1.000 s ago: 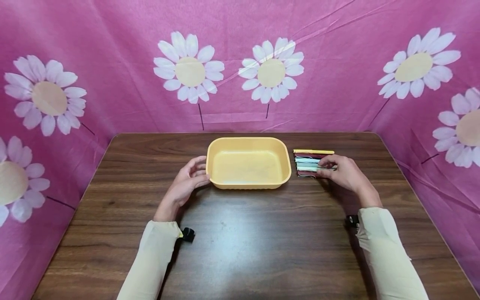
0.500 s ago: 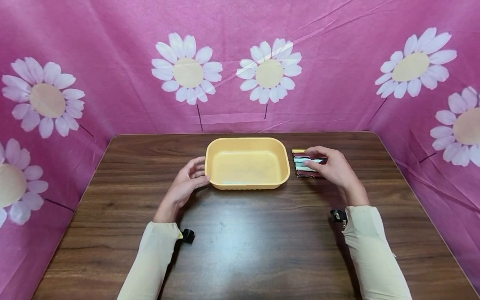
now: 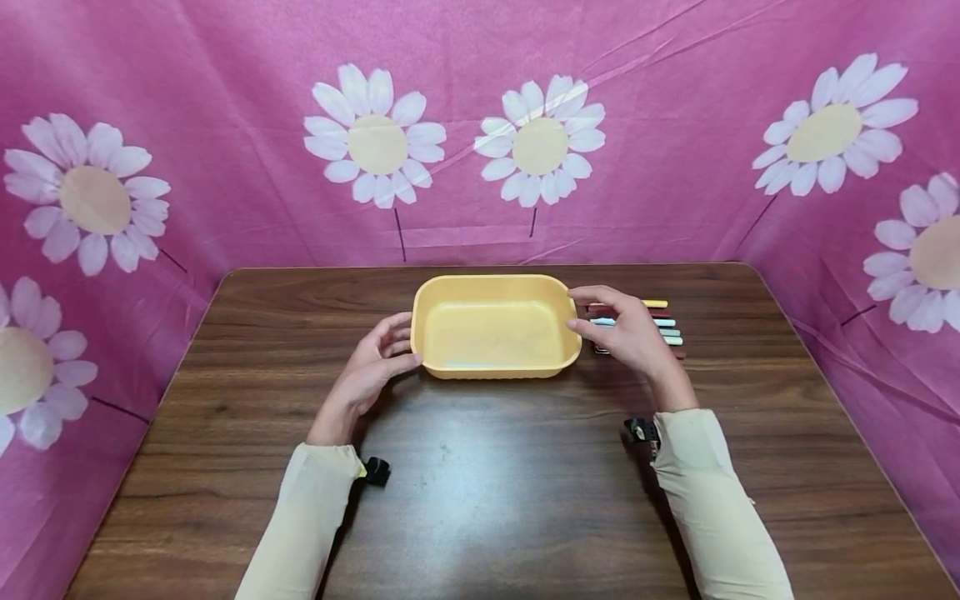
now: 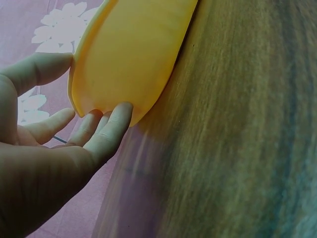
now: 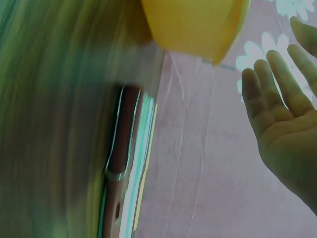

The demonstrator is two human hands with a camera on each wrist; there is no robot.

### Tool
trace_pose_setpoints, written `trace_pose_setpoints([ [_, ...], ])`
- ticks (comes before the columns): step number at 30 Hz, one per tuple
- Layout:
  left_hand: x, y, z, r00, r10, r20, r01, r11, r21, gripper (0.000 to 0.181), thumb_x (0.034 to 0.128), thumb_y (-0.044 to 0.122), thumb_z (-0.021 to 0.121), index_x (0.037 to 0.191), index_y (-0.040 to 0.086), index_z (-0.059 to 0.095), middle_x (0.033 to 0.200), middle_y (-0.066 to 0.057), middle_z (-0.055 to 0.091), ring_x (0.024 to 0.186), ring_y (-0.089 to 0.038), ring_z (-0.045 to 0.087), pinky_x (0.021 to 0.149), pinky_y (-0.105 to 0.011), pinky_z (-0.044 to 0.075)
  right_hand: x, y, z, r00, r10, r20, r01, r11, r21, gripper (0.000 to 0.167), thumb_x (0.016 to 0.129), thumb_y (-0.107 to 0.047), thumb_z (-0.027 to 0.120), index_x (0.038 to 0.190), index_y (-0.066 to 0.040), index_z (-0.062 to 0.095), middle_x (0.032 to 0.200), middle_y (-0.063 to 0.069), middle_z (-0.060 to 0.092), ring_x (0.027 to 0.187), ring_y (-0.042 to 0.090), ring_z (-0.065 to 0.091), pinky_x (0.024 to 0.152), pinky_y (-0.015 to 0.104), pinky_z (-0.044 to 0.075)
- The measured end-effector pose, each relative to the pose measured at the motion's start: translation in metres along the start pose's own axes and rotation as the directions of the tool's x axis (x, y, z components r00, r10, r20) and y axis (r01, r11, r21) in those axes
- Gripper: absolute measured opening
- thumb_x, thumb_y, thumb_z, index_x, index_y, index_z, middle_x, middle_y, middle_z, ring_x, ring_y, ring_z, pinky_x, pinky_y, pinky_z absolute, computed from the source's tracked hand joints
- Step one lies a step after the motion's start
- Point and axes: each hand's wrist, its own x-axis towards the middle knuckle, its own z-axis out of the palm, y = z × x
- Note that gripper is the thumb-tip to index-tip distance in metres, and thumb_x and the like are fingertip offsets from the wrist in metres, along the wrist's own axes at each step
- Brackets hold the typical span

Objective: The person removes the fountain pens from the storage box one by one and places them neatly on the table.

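Note:
A yellow plastic tub [image 3: 495, 329] stands on the wooden table near its far side. At the tub's left end is my left hand [image 3: 371, 358]; in the left wrist view its loosely bent fingers [image 4: 111, 131] touch the outer wall and the thumb meets the rim. My right hand [image 3: 626, 337] is at the tub's right end, over the row of pens, with thumb and forefinger by the rim. In the right wrist view that hand's fingers [image 5: 285, 84] are spread and hold nothing. Beneath it lie the pens, a brown one with a clip [image 5: 124, 134] nearest, partly hidden from the head view.
The pen row includes a yellow pen [image 3: 656, 303] at the back and pale blue and green ones [image 3: 671, 332]. Brown wood-grain table [image 3: 465, 500] spreads in front of the tub. A pink curtain [image 3: 645, 208] with white flowers hangs behind and at both sides.
My right hand has moved left from above the pens to the tub's right rim, uncovering the pens' right ends. My left hand and the tub have stayed in place.

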Motion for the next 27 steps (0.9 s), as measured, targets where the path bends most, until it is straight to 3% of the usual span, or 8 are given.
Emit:
trace_pose_setpoints([
  [5, 0.0, 0.001, 0.0, 1.0, 0.002, 0.003, -0.002, 1.0, 0.001, 0.078, 0.0841, -0.016, 0.066, 0.154, -0.003, 0.033, 0.145, -0.032, 0.042, 0.128, -0.044, 0.047, 0.087, -0.024, 0.057, 0.007, -0.009, 0.014, 0.999, -0.031, 0.027, 0.031, 1.0, 0.007, 0.038, 0.087, -0.004, 0.079, 0.123, 0.001, 0.069, 0.116, 0.015, 0.068, 0.097, 0.034, 0.063, 0.088, 0.047, 0.054],
  [11, 0.0, 0.002, -0.001, 1.0, -0.004, -0.001, 0.004, 1.0, -0.002, 0.079, 0.0839, -0.016, 0.066, 0.154, -0.002, 0.033, 0.145, -0.032, 0.042, 0.128, -0.044, 0.046, 0.086, -0.023, 0.057, 0.019, -0.019, 0.037, 0.991, -0.049, 0.123, 0.043, 0.998, 0.055, 0.039, 0.087, -0.007, 0.079, 0.123, 0.004, 0.068, 0.12, 0.022, 0.066, 0.106, 0.042, 0.061, 0.091, 0.049, 0.055],
  [16, 0.0, 0.002, -0.001, 1.0, -0.006, -0.004, 0.006, 1.0, 0.004, 0.079, 0.0841, -0.015, 0.066, 0.154, -0.001, 0.033, 0.144, -0.031, 0.043, 0.128, -0.043, 0.047, 0.087, -0.023, 0.056, 0.027, -0.024, 0.057, 0.974, -0.08, 0.213, 0.077, 0.997, 0.023, 0.038, 0.088, -0.008, 0.078, 0.122, 0.005, 0.067, 0.12, 0.023, 0.067, 0.108, 0.042, 0.061, 0.089, 0.047, 0.057],
  [27, 0.0, 0.001, 0.0, 1.0, -0.006, -0.003, 0.006, 1.0, 0.007, 0.077, 0.0839, -0.015, 0.066, 0.153, -0.001, 0.034, 0.143, -0.03, 0.044, 0.125, -0.039, 0.049, 0.088, -0.023, 0.056, 0.039, -0.029, 0.089, 0.94, -0.023, 0.341, 0.038, 0.999, -0.037, 0.039, 0.089, -0.018, 0.079, 0.124, -0.002, 0.069, 0.121, 0.013, 0.07, 0.108, 0.029, 0.063, 0.09, 0.044, 0.056],
])
